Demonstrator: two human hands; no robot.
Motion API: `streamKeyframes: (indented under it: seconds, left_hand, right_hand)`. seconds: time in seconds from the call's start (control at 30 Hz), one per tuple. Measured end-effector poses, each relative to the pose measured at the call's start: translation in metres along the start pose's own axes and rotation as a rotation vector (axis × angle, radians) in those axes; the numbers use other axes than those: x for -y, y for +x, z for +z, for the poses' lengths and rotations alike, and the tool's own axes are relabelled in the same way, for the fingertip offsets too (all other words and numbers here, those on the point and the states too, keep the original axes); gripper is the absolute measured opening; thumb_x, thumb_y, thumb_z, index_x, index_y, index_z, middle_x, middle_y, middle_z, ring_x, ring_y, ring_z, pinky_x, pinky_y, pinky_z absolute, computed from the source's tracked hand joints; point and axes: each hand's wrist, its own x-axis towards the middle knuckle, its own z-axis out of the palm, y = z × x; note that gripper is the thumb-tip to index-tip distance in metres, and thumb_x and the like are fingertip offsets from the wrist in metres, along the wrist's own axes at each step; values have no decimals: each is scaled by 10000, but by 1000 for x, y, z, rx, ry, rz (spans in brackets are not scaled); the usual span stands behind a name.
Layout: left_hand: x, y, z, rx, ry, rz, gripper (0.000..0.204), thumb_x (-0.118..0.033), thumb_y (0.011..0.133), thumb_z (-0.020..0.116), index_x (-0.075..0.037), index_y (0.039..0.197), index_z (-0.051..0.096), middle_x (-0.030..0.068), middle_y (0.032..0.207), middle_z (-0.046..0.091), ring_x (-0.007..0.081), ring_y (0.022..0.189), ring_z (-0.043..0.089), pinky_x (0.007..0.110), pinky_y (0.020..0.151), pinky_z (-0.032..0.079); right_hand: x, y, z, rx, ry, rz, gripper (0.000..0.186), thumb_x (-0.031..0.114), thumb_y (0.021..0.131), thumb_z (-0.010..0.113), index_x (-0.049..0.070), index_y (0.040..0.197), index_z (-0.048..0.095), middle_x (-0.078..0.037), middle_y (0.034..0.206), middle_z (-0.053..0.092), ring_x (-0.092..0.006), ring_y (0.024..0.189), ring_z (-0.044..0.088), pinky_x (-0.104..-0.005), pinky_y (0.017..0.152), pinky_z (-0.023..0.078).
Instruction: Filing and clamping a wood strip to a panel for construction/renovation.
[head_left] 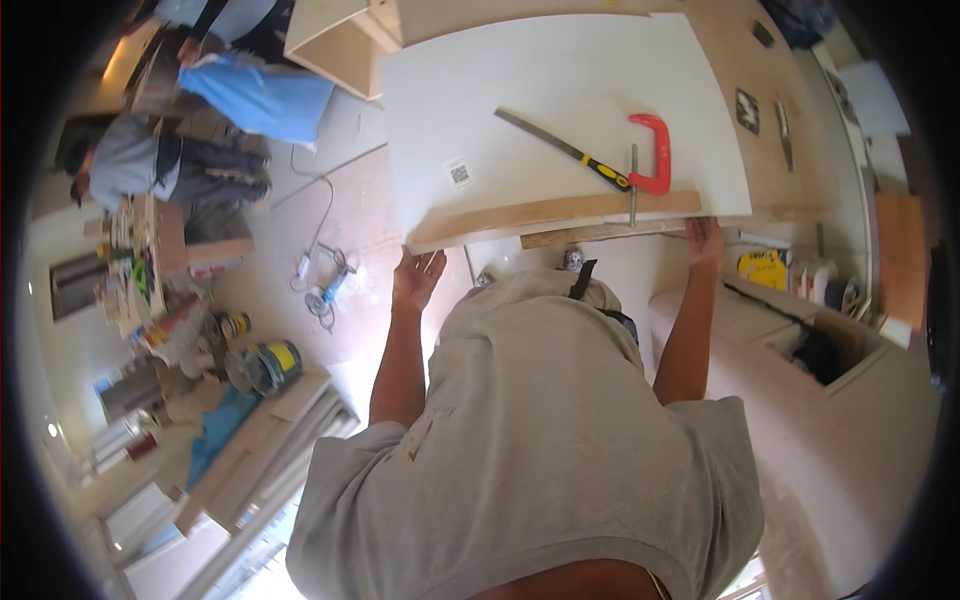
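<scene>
A long pale wooden strip point(560, 215) lies along the near edge of a white panel point(560, 60). At its left end, my left hand point(417, 280) is closed, thumb at the corner and fingers bent under the edge. My right hand point(705, 243) grips near the strip's right end, its fingertips against the edge. A red G-clamp point(655, 155) stands over the strip close to my right hand, its screw crossing the edge. Below the strip a darker, narrower batten point(575, 236) shows. On the panel rests a file point(570, 150) with a yellow and black handle.
An open wooden box point(345, 45) stands beyond the panel's left corner. On the floor at left lies a blue corded power tool point(325, 295). A metal can point(270, 367) sits nearer, at left. Two people work at far left, one handling a blue sheet point(260, 95).
</scene>
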Motion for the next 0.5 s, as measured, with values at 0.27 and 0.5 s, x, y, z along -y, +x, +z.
streamKeyframes:
  seconds: [0.27, 0.5]
  left_hand:
    - [17, -1, 12, -25, -118, 117, 740, -588, 1008, 434, -26, 1478, 326, 156, 1480, 373, 346, 1368, 375, 496, 1140, 347]
    - [18, -2, 14, -17, -68, 180, 597, -425, 1055, 403, 13, 1456, 339, 239, 1442, 391, 422, 1313, 437, 557, 1136, 395]
  right_hand:
    - [9, -10, 6, 28, 46, 69, 394, 265, 1036, 524, -15, 1313, 515, -174, 1290, 557, -306, 1153, 584, -428, 990, 517]
    - [19, -21, 3, 59, -49, 86, 476, 246, 1033, 528, -32, 1408, 440, -202, 1349, 549, -325, 1218, 574, -421, 984, 524]
